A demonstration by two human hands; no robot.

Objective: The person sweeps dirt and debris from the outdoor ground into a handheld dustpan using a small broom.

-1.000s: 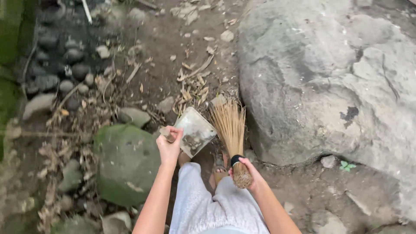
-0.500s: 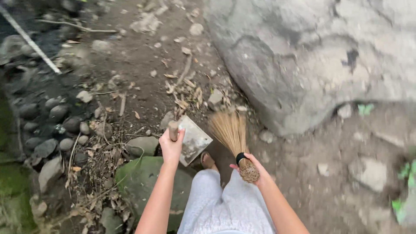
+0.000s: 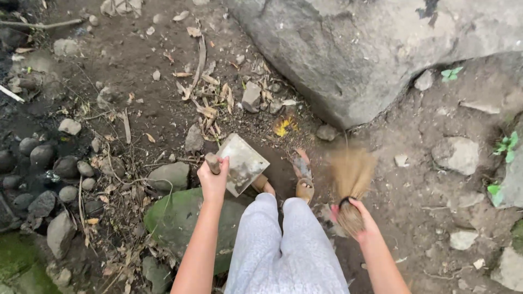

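Outdoors, on a dirt path littered with dry leaves and small stones, a person in pale grey trousers stands over the ground with a tool in each fist. The left hand is closed around the short wooden handle of a flat metal dustpan, which is held tilted just above the soil, its scuffed, dirt-streaked face turned up toward the camera. The right hand grips the bound end of a stick broom, fingers wrapped around the bundle at its black band; the straw-coloured bristles fan out toward the ground and appear blurred. The dustpan sits left of the person's legs, the broom to the right, the two well apart, with a sandalled foot planted on the dark earth between them.

Ahead of the foot, a small yellow scrap lies among the leaf litter at the base of a large grey boulder that fills the upper right. A moss-green rock sits beside the left arm, and a cluster of rounded dark pebbles lines the left edge. Small green sprouts show at the far right, beside more pale stones.
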